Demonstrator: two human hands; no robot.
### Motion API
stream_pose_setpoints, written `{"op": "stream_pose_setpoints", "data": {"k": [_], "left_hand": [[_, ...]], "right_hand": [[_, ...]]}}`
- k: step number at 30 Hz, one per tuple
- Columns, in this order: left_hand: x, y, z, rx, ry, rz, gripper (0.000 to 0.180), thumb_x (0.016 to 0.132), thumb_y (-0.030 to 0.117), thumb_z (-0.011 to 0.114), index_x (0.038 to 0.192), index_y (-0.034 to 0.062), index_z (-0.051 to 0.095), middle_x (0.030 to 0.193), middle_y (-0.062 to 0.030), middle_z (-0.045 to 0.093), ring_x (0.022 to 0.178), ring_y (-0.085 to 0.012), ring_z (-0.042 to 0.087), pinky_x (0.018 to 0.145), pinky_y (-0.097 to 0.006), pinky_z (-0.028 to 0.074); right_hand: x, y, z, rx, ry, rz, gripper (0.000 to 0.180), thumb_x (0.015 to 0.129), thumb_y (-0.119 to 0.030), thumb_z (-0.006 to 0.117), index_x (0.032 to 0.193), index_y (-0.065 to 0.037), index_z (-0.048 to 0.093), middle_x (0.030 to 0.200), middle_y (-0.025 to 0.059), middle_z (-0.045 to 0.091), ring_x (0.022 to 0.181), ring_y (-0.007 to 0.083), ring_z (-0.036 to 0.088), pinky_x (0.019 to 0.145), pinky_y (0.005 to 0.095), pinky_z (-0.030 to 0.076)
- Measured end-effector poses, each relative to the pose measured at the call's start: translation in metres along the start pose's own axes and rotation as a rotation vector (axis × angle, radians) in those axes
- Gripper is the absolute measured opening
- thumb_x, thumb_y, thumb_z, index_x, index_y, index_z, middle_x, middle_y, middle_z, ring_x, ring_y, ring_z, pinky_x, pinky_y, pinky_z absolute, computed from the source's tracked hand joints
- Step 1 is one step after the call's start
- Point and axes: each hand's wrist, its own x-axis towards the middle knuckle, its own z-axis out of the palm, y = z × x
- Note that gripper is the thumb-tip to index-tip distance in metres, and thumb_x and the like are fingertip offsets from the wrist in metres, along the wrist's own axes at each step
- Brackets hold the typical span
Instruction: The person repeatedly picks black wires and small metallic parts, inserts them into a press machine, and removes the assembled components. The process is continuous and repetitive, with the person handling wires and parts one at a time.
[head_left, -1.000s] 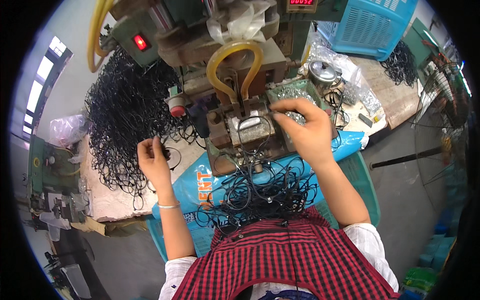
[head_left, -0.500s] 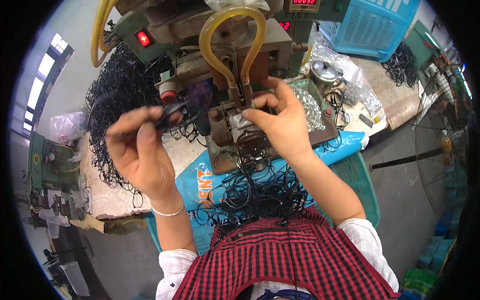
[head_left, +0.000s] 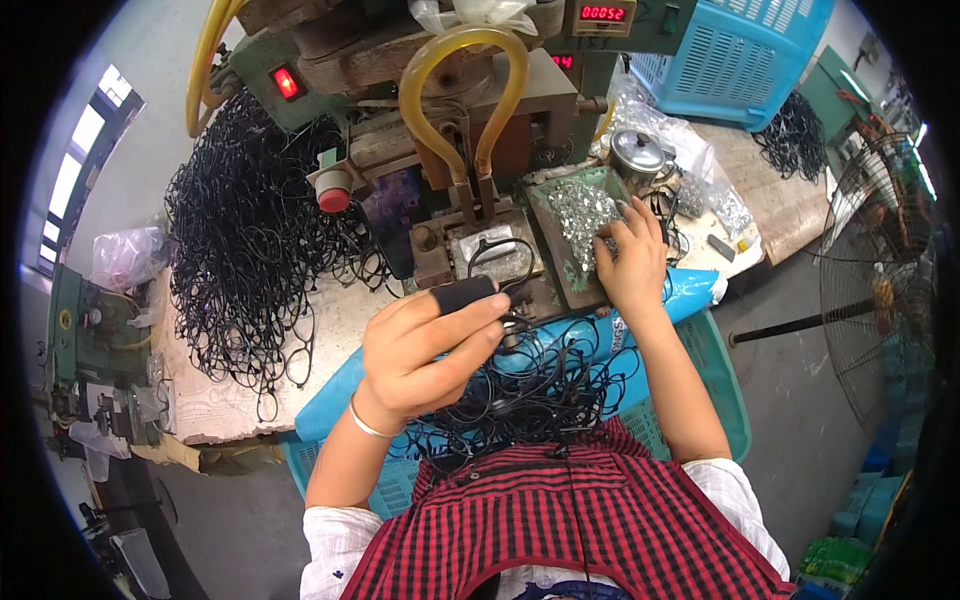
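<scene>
My left hand point(head_left: 420, 355), with a black sleeve on its index finger, pinches a black glasses frame point(head_left: 532, 262) in front of the press. One loop of the frame stands over the metal fixture point(head_left: 462, 262) under the press jaws. On the fixture lies a small silver plate point(head_left: 490, 245). My right hand point(head_left: 635, 262) reaches over the edge of a green tray point(head_left: 556, 268), its fingers apart and touching the small silver metal pieces point(head_left: 582, 215) there. Below, a tangle of black glasses frames point(head_left: 540, 385) lies on blue plastic sheeting over my lap.
A large heap of black glasses frames point(head_left: 240, 220) covers the bench on the left. The press carries a yellow hose point(head_left: 467, 40) and a red button point(head_left: 334, 198). A lidded metal cup point(head_left: 640, 155), a blue crate point(head_left: 735, 60) and a fan point(head_left: 880, 270) stand on the right.
My left hand has come right and down to the front of the fixture with a black glasses frame. My right hand has left the press jaws and moved right to the tray of silver pieces.
</scene>
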Motion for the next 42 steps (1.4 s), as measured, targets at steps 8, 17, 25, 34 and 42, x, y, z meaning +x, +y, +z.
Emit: {"op": "stream_pose_setpoints", "data": {"k": [8,17,25,34,42], "left_hand": [[0.005,-0.005,0.008,0.133,-0.111,0.139,0.016,0.076,0.008,0.08,0.088,0.0064,0.069,0.102,-0.0068,0.076,0.076,-0.0185,0.067,0.071,-0.033,0.063],[-0.048,0.034,0.001,0.276,0.031,-0.182,0.026,0.08,0.003,0.075,0.104,0.0099,0.073,0.121,-0.012,0.072,0.104,-0.0315,0.072,0.097,-0.047,0.056],[-0.115,-0.036,-0.098,0.598,-0.087,-1.296,0.027,0.095,0.021,0.071,0.118,0.0059,0.073,0.106,-0.0134,0.074,0.092,-0.0278,0.072,0.084,-0.038,0.055],[-0.215,-0.065,-0.055,0.929,-0.292,-1.228,0.016,0.079,0.009,0.073,0.093,0.0087,0.066,0.106,-0.0133,0.064,0.101,-0.0388,0.06,0.087,-0.048,0.05],[-0.139,-0.056,-0.036,0.614,0.136,-1.064,0.011,0.101,0.008,0.06,0.104,-0.0023,0.062,0.103,-0.0197,0.069,0.09,-0.0329,0.07,0.08,-0.038,0.055]], "right_hand": [[0.005,-0.004,0.009,0.123,0.034,0.027,0.022,0.079,-0.018,0.079,0.094,-0.004,0.072,0.13,0.0227,0.063,0.134,0.0403,0.052,0.099,0.053,0.049],[0.006,-0.017,0.011,0.074,0.054,-0.049,0.016,0.082,-0.011,0.075,0.093,-0.004,0.067,0.127,0.0217,0.064,0.13,0.0421,0.054,0.098,0.0519,0.05],[0.023,-0.017,-0.001,0.224,0.178,-0.064,0.007,0.082,-0.011,0.071,0.084,-0.005,0.069,0.083,0.0121,0.07,0.084,0.0355,0.066,0.073,0.0455,0.052],[-0.002,-0.026,-0.03,0.712,0.015,0.4,0.014,0.088,-0.007,0.076,0.1,-0.001,0.076,0.087,0.0014,0.072,0.081,0.0082,0.065,0.076,0.0253,0.051],[0.047,-0.106,-0.044,1.001,-0.153,0.161,0.014,0.086,-0.004,0.074,0.098,0.002,0.073,0.096,0.0051,0.074,0.092,0.0118,0.067,0.087,0.0281,0.052]]}}
